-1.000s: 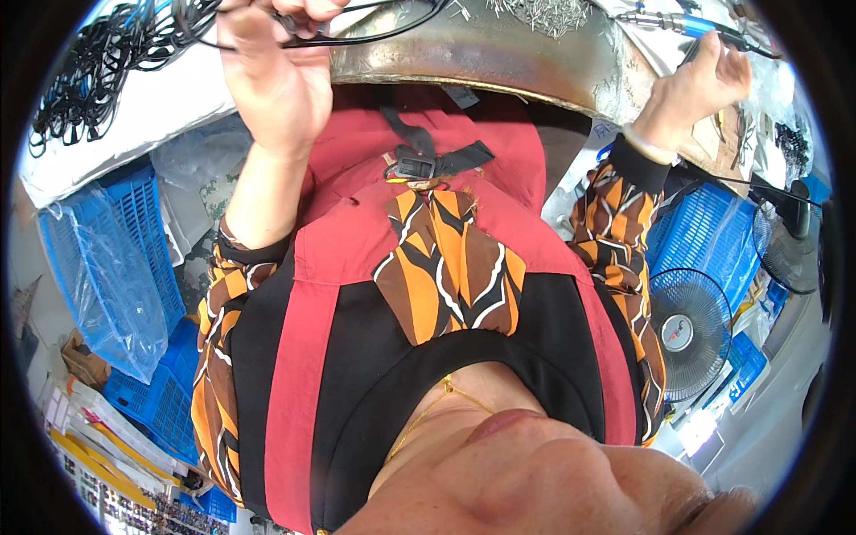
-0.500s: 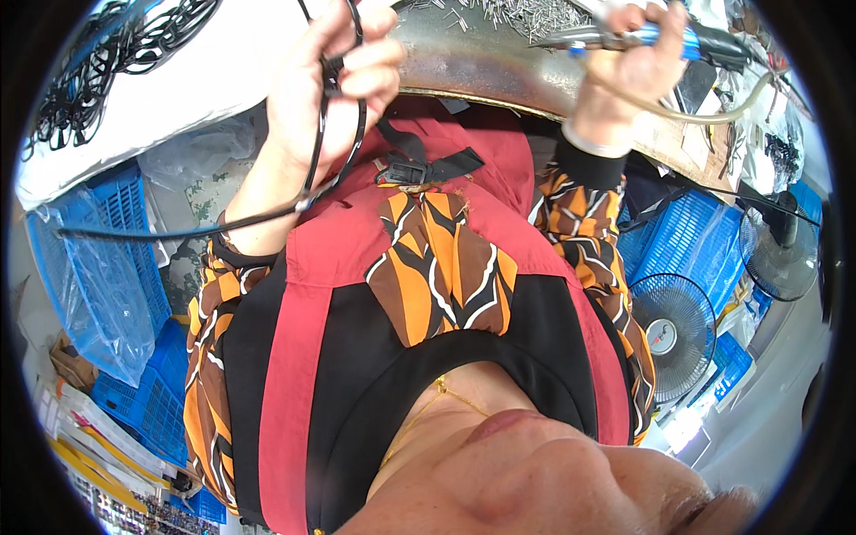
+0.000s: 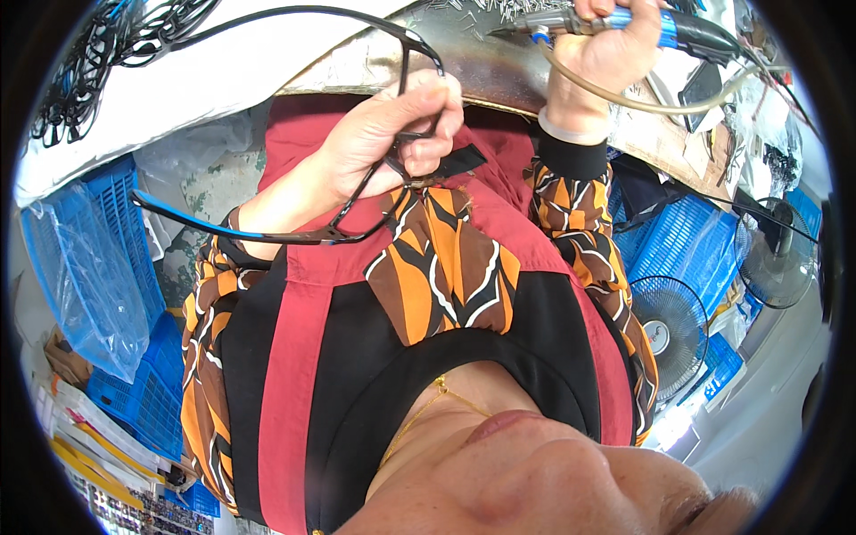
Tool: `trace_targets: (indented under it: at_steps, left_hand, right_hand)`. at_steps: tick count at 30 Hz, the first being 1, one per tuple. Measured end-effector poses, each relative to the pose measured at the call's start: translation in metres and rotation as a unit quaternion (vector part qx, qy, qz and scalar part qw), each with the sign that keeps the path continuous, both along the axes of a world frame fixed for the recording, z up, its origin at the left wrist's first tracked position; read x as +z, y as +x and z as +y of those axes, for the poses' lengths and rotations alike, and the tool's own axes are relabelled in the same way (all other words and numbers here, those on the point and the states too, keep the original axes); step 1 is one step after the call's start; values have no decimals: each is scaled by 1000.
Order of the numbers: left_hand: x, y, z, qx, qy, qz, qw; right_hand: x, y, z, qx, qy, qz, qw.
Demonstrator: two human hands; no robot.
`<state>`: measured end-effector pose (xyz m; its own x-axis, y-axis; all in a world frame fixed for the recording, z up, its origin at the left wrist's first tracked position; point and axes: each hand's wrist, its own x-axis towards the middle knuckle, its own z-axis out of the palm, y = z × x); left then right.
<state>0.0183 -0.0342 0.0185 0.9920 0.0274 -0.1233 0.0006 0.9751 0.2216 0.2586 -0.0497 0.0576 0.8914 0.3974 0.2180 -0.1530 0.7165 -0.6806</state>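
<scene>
My left hand (image 3: 392,129) is closed round the middle of a black eyeglass frame (image 3: 294,237). Its two temples are spread: one reaches toward my left sleeve, the other arches over the white cloth. Part of the frame front is hidden by my fingers. In my right hand (image 3: 606,67) lies a blue and black powered screwdriver (image 3: 695,36), its thin metal tip pointing left over the metal tray (image 3: 486,71). A tan hose (image 3: 624,102) curves from a blue fitting near the tip. Several small metal pins or screws (image 3: 508,11) lie in the tray below the tip.
More black eyeglass frames (image 3: 85,76) are piled at the far left on white cloth (image 3: 241,67). Blue crates (image 3: 134,241) with plastic film stand at left, others (image 3: 687,241) at right beside two fans (image 3: 664,339). Loose tools and papers lie at the right of the bench.
My left hand has moved right and nearer my body, turning the eyeglass frame so its temples spread out. My right hand has shifted slightly left and away with the screwdriver.
</scene>
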Motion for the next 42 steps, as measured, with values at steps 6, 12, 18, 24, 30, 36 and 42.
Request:
trace_targets:
  at_steps: [6,12,18,24,30,36,42]
  left_hand:
    - [-11,6,-12,-98,-59,37,993]
    - [-24,16,-17,-70,-91,39,993]
    - [-25,18,-18,-65,-126,24,990]
    - [-28,19,-16,-68,-122,17,990]
    - [-29,19,-13,-70,-110,6,991]
    - [-18,20,-10,-72,-78,69,992]
    - [-19,20,-8,-75,-84,64,992]
  right_hand:
    - [20,-18,-30,67,58,-100,991]
    - [16,-49,-37,32,-13,-151,988]
    - [14,-50,-45,80,-2,-138,987]
    - [7,-34,-65,113,-23,-135,984]
    - [4,-31,-61,125,-25,-139,982]
    - [5,-28,-61,126,-19,-148,981]
    - [2,-30,-59,142,-14,-152,978]
